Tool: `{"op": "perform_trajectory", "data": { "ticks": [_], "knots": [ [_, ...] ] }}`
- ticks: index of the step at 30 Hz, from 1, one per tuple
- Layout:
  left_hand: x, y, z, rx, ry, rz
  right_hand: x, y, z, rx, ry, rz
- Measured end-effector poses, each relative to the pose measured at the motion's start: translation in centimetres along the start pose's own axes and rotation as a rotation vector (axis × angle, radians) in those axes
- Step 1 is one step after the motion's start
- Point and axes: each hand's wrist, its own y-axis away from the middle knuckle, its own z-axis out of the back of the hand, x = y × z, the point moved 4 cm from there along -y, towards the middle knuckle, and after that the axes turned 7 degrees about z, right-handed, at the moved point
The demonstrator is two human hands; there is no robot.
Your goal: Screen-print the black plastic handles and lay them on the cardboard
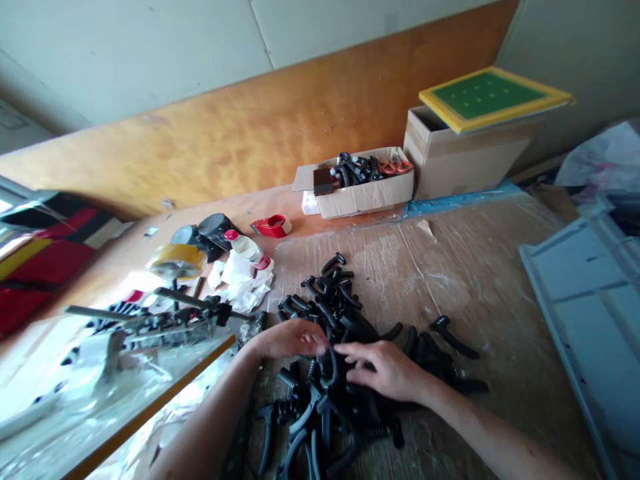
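Note:
A heap of black curved levers (303,420), some with coil springs, spreads over the plastic-covered table in front of me. Above its middle, my left hand (293,338) has its fingers closed at the top end of one black curved lever (333,368); motion blurs the fingertips. My right hand (387,370) comes in from the right, palm down. Its index finger stretches toward that same lever while the other fingers bend loosely apart, close over the heap. Whether the right fingertips touch the lever is unclear. A single black lever (455,339) lies at the heap's right edge.
A cardboard box (367,200) of black parts and orange-handled scissors stands at the back. Beside it, a green board with a yellow frame (495,99) tops a taller carton (460,160). A grey crate (590,287) borders the right; a bottle (247,250) and metal fixture (165,320) are left.

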Motion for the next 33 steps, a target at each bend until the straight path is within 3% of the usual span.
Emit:
{"op": "perform_trajectory", "data": {
  "ticks": [3, 5, 7, 9, 11, 13, 16, 19, 22, 27, 30, 32, 33],
  "knots": [
    [5.2, -2.2, 4.4, -0.538, 0.062, 0.183, -2.3, -5.5, 5.1, -0.268, 0.096, -0.022],
    [7.8, -4.3, 6.3, -0.784, -0.004, 0.313, -4.5, -10.5, 7.8, -0.406, 0.252, -0.009],
    [9.5, -6.7, 7.1, -0.846, -0.035, 0.396, -6.9, -15.6, 9.0, -0.436, 0.433, -0.03],
    [10.3, -8.7, 7.0, -0.85, -0.048, 0.449, -9.1, -19.6, 8.7, -0.379, 0.578, -0.085],
    [10.8, -9.6, 6.8, -0.861, -0.072, 0.486, -10.9, -22.0, 7.3, -0.281, 0.655, -0.142],
    [11.1, -9.7, 6.5, -0.852, -0.076, 0.468, -12.0, -22.8, 5.6, -0.205, 0.674, -0.189],
    [11.4, -8.9, 6.1, -0.768, -0.035, 0.373, -12.1, -21.9, 4.3, -0.187, 0.653, -0.28],
    [11.6, -7.4, 5.0, -0.652, 0.002, 0.311, -10.5, -20.1, 4.0, -0.126, 0.593, -0.381],
    [11.2, -5.3, 3.2, -0.584, 0.009, 0.272, -6.8, -17.6, 3.0, -0.031, 0.561, -0.36],
    [11.9, -1.1, 0.3, -0.541, 0.013, 0.287, 0.9, -10.4, -2.6, 0.015, 0.532, -0.181],
    [11.8, 1.6, -1.1, -0.654, -0.045, 0.248, 3.1, -4.4, -3.9, -0.044, 0.405, 0.012],
    [10.5, 3.9, -2.6, -0.85, -0.104, 0.199, 1.8, 0.4, -1.8, -0.208, 0.355, 0.069],
    [9.3, 5.2, -3.8, -0.954, -0.141, 0.169, 0.3, 3.0, 0.1, -0.354, 0.386, 0.031]
  ]
}}
